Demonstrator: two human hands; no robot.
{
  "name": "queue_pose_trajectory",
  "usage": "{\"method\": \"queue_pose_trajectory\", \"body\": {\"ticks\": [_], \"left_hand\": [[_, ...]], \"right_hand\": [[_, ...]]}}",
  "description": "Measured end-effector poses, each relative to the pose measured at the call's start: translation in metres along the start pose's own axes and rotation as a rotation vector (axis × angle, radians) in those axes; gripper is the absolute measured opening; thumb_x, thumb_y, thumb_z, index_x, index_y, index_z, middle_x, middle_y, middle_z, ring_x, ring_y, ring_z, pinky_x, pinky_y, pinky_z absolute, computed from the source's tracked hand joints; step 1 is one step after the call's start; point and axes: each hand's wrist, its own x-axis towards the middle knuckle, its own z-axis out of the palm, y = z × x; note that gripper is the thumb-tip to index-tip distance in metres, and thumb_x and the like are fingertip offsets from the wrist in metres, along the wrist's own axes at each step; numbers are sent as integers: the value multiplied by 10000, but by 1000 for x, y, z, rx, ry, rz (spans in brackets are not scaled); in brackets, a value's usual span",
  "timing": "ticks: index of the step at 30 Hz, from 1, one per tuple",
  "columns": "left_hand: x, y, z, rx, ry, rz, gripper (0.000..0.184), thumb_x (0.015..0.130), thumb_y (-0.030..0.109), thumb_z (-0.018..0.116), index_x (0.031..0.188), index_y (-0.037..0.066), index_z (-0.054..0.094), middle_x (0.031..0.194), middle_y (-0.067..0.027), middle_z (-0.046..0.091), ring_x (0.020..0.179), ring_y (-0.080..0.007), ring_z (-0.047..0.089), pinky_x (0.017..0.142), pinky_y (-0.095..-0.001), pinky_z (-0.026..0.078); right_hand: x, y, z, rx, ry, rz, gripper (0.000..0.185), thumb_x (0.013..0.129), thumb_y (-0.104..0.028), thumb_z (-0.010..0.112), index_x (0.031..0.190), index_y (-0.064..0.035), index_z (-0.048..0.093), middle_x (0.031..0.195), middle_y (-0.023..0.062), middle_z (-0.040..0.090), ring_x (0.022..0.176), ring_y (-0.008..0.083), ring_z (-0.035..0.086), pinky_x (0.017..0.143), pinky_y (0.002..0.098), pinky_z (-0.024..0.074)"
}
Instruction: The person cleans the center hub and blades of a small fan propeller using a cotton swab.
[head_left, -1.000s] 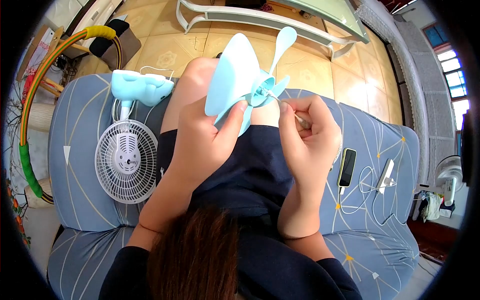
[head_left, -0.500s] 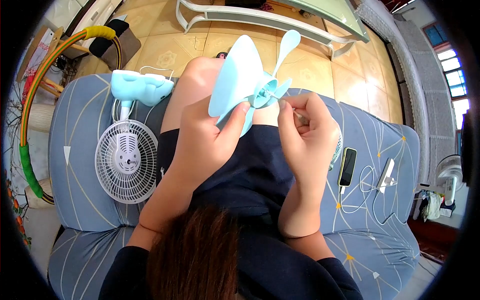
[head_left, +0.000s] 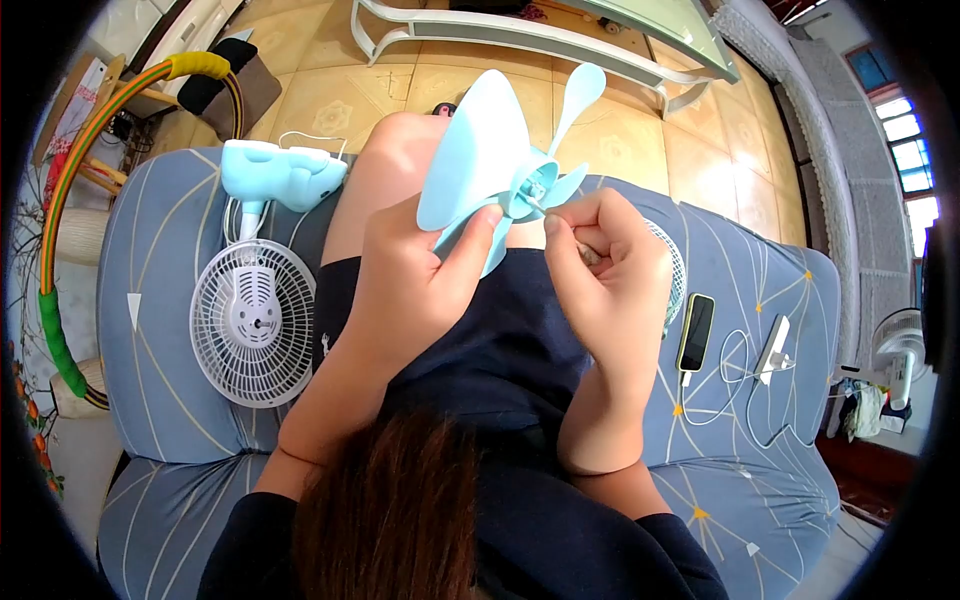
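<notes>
Above my lap, my left hand (head_left: 425,260) pinches a light blue fan blade piece (head_left: 475,150) near its lower blades, thumb on the front. The open hub faces right. My right hand (head_left: 610,260) is closed on a thin white stick, probably a cotton swab, whose tip reaches into the hub; most of the stick is hidden by the fingers. Left of my legs, a blue fan base (head_left: 275,175) lies on the sofa, joined to a white rear grille (head_left: 253,325). Part of another round grille (head_left: 674,270) shows behind my right hand.
On the blue patterned sofa (head_left: 150,400), a phone (head_left: 696,335) with a cable and a white power strip (head_left: 773,350) lie to the right. A striped hoop (head_left: 62,220) stands at the left. A glass-topped table (head_left: 520,35) is ahead, and a white fan (head_left: 900,350) far right.
My right hand has moved slightly left and closer to the hub, uncovering more of the grille behind it. The blade piece has shifted a little to the right.
</notes>
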Motion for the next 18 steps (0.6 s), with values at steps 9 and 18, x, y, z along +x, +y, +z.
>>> {"method": "queue_pose_trajectory", "body": {"ticks": [9, 18], "left_hand": [[1, -3, -1, -37, 0, -18, 116, 908, 29, 624, 995, -44, 647, 805, -113, 702, 701, -172, 666, 624, -288, 494], [2, -1, -1, -57, 6, -43, 130, 915, 25, 613, 1018, -41, 654, 829, -96, 706, 719, -143, 649, 646, -274, 489]], "right_hand": [[2, 12, 4, -19, 15, -21, 62, 894, 10, 643, 848, 40, 615, 647, -43, 549, 587, -14, 418, 507, 158, 326], [3, 21, 4, -222, 20, -155, 77, 899, -10, 649, 848, 42, 625, 608, 0, 538, 557, 15, 425, 493, 185, 344]]}}
